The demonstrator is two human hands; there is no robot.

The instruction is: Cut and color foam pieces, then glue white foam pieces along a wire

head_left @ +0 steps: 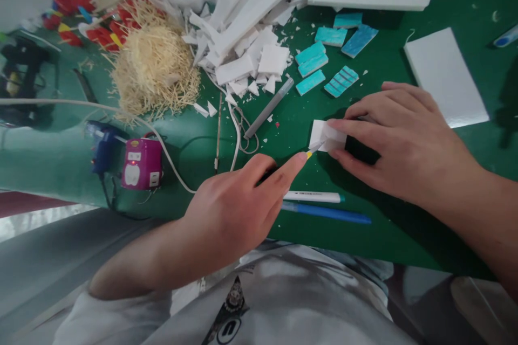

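Note:
My left hand (238,205) is closed around a craft knife (310,154); only its yellow tip and thin blade show past my fingers. The blade meets a small white foam board piece (318,133) on the green table. My right hand (408,137) pinches that piece at its right side, thumb and fingers pressed on it. Just beyond lie several small foam pieces coloured turquoise (311,57), one of them with dark stripes (341,81). A grey pen-like stick (269,108) rests to their left.
White foam scraps (238,67) pile up at the back, beside a heap of straw-coloured shreds (156,67). A white marker (315,196) and a blue pen (332,213) lie near me. A pink power adapter (141,164) and a blue glue gun (104,140) stand left; a white board (447,75) lies right.

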